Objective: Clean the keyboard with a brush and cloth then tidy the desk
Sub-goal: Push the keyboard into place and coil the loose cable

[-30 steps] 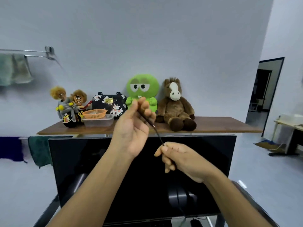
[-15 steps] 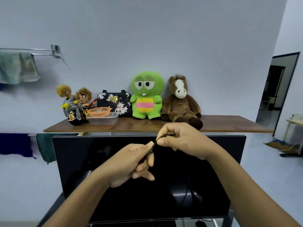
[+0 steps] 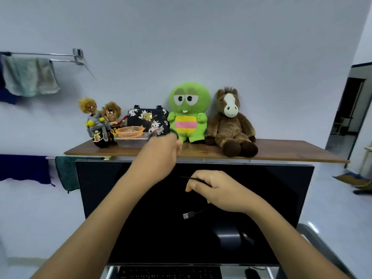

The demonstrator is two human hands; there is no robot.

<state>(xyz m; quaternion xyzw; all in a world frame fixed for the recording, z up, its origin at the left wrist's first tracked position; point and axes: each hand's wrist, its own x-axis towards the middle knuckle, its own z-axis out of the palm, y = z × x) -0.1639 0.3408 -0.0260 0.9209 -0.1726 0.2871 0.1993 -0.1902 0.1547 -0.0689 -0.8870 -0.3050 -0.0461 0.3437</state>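
Note:
My right hand (image 3: 213, 190) is raised in front of the dark monitor (image 3: 281, 198) and pinches a thin black cable (image 3: 188, 178). The cable's USB plug (image 3: 188, 215) dangles just below that hand. My left hand (image 3: 161, 152) is higher, at the edge of the wooden shelf (image 3: 291, 153), blurred, its fingers curled round a dark stretch of the same cable. The black keyboard (image 3: 171, 272) shows at the bottom edge, under the monitor, with a black mouse (image 3: 250, 273) to its right. No brush or cleaning cloth is in my hands.
The shelf carries two rider dolls (image 3: 98, 121), an orange basket (image 3: 129, 131) on a clear tub, a floral bag (image 3: 148, 119), a green plush (image 3: 188, 111) and a brown horse plush (image 3: 231, 125). Towels hang on rails (image 3: 30, 75) at the left. A doorway opens on the right.
My left hand has risen from below the right hand up to the shelf edge. My right hand has dropped in front of the monitor, and the USB plug now hangs free below it.

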